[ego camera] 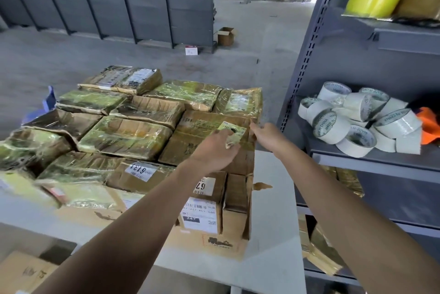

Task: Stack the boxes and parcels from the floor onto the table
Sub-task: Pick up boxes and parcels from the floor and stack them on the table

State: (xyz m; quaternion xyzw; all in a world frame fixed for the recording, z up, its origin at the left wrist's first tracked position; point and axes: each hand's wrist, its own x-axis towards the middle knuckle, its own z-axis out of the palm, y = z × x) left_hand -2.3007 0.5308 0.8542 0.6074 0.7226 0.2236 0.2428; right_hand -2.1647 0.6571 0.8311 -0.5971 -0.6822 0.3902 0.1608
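Observation:
A stack of several tape-wrapped cardboard boxes and parcels covers the white table (271, 198). At its right end lies a brown cardboard box (190, 136) with a small yellow-green label on top. My left hand (214, 153) rests palm-down on this box's near top edge, fingers over the label. My right hand (263, 133) touches the box's right corner with its fingers on the edge. Below it sits a box with a white barcode label (202, 212). Whether either hand truly grips the box is unclear.
A grey metal shelf unit (307, 60) stands close on the right, holding several white tape rolls (357, 120), an orange cloth and a yellow tape roll (371, 3). An open carton (226, 36) sits on the concrete floor beyond. Another carton (23, 272) lies low at left.

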